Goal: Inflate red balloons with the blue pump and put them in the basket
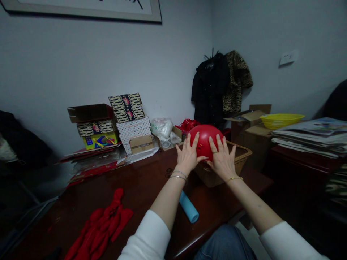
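Note:
A round inflated red balloon (204, 134) with its knot facing me is between my two hands, over the wicker basket (241, 159). My left hand (188, 153) presses on its left side with fingers spread. On its right side lies my right hand (222, 157), fingers likewise spread and touching the balloon. Whether the balloon rests on the basket is hidden by my hands. Below my left wrist, a light-blue tube (189, 206) lies on the table. Small black loops (168, 173) show left of that wrist.
A tangled red cloth-like bundle (100, 227) lies on the dark wooden table (141, 195) at front left. Stacked boxes (130, 115) and plastic bags (162, 129) stand along the back. To the right are cardboard boxes (256, 135), a yellow basket (282, 121) and piled papers (311, 139).

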